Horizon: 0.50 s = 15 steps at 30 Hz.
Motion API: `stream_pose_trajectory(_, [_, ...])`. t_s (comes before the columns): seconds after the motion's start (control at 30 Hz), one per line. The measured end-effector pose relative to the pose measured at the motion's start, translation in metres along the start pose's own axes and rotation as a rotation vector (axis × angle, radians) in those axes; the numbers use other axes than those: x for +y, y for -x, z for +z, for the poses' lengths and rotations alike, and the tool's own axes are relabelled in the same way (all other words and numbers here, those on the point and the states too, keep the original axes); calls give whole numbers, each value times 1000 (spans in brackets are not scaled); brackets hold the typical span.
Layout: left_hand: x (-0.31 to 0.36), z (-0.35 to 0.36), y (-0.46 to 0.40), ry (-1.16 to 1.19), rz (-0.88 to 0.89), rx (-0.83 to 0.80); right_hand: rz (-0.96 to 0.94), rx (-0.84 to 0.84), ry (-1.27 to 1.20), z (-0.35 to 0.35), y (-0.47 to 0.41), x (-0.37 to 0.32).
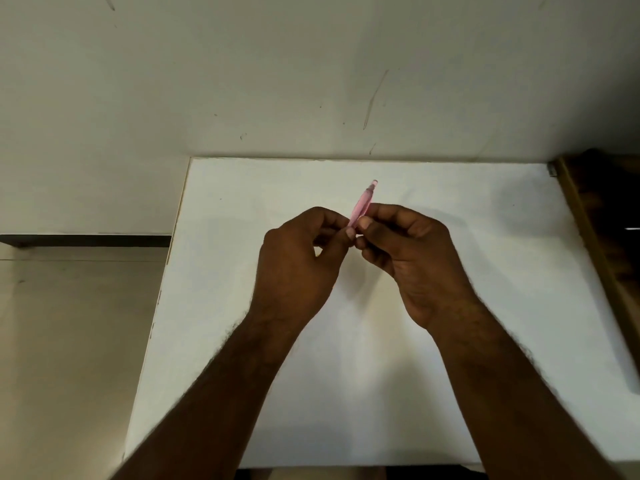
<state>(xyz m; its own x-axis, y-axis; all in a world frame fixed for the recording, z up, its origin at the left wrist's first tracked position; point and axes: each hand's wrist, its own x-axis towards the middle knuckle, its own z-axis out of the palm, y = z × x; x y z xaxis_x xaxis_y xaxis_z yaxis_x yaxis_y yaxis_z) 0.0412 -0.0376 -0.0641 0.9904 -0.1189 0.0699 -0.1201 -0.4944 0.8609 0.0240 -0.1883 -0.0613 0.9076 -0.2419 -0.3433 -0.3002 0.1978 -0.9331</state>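
Watching remotely, I see the left hand (298, 263) and right hand (410, 258) — fingers curled, pinching 1 pen (363, 201), seemingly at its lower end — above the table (235, 358).

A translucent pink pen (363, 204) shows against a plain white table (242, 341), a scuffed off-white wall (277, 81) behind.

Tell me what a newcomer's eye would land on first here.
The two hands meeting mid-frame above the white table: left hand and right hand both pinch a slim pink pen, its far end poking up past the fingers. After that, the scuff-marked wall behind the table.
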Motion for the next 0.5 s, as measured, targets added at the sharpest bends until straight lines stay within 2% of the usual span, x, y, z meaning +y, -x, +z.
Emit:
stream_pose_trajectory(0.23, [2, 1, 0, 21, -78, -144, 46, -45, 149, 1, 1, 1])
stream_pose_trajectory(0.37, [-1, 1, 0, -4, -43, -203, 59, 60, 171, 2, -2, 1])
stream_pose_trajectory(0.43, [-4, 1, 0, -54, -27, -173, -8, 173, 306, 0, -4, 4])
stream_pose_trajectory(0.5, [-9, -1, -2, -89, -47, -89, -112, 257, 590, -4, -4, 9])
